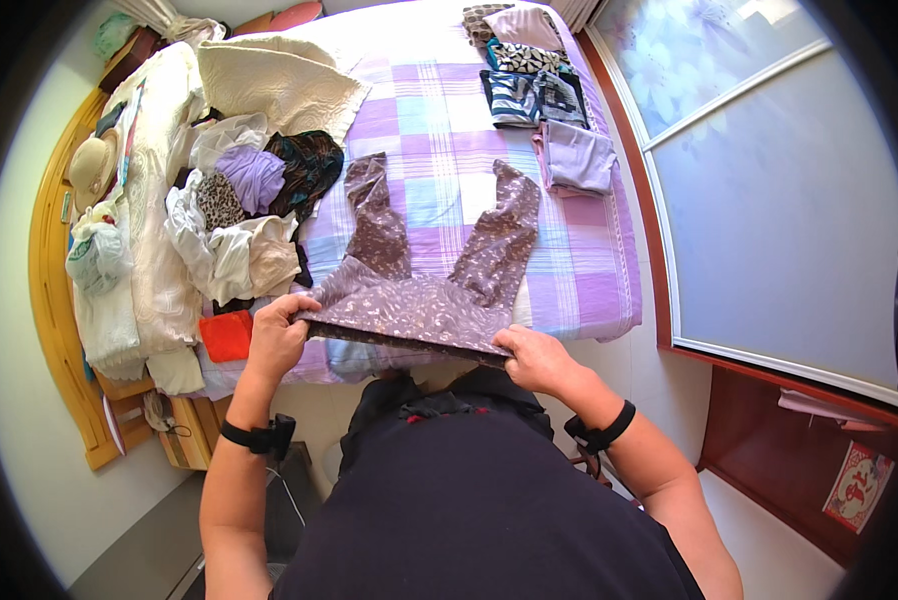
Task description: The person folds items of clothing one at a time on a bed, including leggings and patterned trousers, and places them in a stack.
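Observation:
A brown garment with a pale speckled print is stretched between my two hands at the near edge of the bed. My left hand pinches one end of its wide, straight opening, and my right hand grips the other end. The edge between them is pulled nearly taut, showing a darker strip below. Two long limbs of the garment lie spread apart on the checked purple and blue bedsheet, pointing away from me. Whether these are legs or sleeves I cannot tell for sure.
Folded clothes form a row along the bed's right side, with a folded lilac garment nearest. Left lies a loose heap of clothes, beside a cream quilted cover and a red cloth. A frosted sliding door stands right.

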`<state>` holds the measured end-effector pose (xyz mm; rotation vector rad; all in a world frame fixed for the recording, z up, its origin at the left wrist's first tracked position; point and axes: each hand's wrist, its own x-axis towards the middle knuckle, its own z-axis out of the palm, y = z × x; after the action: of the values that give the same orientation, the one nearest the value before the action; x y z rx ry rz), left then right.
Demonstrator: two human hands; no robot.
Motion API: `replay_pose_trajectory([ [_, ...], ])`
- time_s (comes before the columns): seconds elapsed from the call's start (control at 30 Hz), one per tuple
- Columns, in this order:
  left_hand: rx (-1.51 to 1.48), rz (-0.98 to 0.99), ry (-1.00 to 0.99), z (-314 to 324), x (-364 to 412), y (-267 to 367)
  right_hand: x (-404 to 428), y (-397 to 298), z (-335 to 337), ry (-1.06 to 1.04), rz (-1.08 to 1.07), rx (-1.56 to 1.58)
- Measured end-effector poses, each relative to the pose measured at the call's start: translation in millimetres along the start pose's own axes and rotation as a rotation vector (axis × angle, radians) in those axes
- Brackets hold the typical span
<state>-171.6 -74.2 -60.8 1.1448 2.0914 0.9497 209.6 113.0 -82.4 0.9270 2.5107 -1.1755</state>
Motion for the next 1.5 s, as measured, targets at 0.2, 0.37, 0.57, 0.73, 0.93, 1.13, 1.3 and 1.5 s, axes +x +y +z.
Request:
replay_pose_trajectory([
  [0.2,0.075,-0.330,-0.803,-34.7,45.0,32.9,-5.3,-13.8,-63.1,-0.441,-0.076,0.052],
  [0.37,0.112,-0.429,-1.122,-60.9,59.0,80.3,-26.0,-7.0,-103.2,-0.570,0.072,0.607],
  [0.57,-0.207,-0.416,-0.998,-71.9,43.6,74.5,-51.6,10.2,-94.2,-0.306,0.072,1.084],
  [0.73,-0.214,-0.195,-0.863,-70.2,53.9,82.5,-42.5,4.5,-95.9,-0.085,0.153,1.444],
  [0.93,0.092,0.297,-0.487,-82.0,74.9,127.5,-26.5,-25.9,-174.3,-0.039,-0.250,1.182],
  [1.13,0.279,0.578,-0.250,-125.6,103.9,174.7,-36.7,-75.5,-234.8,0.194,-0.290,0.770],
  [1.3,0.178,0.842,-0.064,-150.1,114.8,223.5,-34.3,-85.2,-270.5,0.325,-0.367,0.609],
  [1.5,-0.424,0.715,-0.116,-165.2,133.7,269.8,-33.2,-118.6,-316.0,0.667,-0.625,0.602],
])
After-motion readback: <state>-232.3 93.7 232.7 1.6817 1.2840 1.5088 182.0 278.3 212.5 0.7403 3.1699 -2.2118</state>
